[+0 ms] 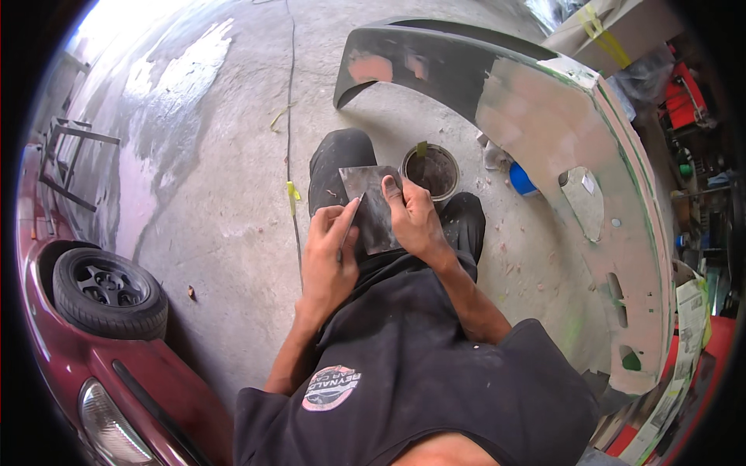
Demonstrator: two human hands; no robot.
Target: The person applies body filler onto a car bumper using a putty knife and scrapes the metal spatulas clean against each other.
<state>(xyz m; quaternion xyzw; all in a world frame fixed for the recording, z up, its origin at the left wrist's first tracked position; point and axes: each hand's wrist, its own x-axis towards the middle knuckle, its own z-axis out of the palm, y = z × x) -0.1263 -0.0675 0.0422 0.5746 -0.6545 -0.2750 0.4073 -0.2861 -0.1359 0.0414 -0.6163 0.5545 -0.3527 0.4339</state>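
My right hand [418, 224] grips a flat dark grey plate [371, 203] above my lap, thumb on its smudged top face and the other fingers out of sight beneath. At the plate's left side, my left hand [328, 252] is closed on a thin flat blade [350, 224], seen nearly edge-on; its exact kind is unclear. The blade's pale tip sticks out past the fingertips, near the plate's surface. Just beyond my right hand stands a round can [454, 159], dark inside, with a yellow-green tape piece on its far rim.
A large sanded car bumper [536, 109] curves around the far and right side. Beside it sits a blue round container [521, 179]. At left are a dark red car [58, 342], a black wheel [109, 291] and a metal frame [78, 155]. A cable [290, 116] crosses the concrete floor.
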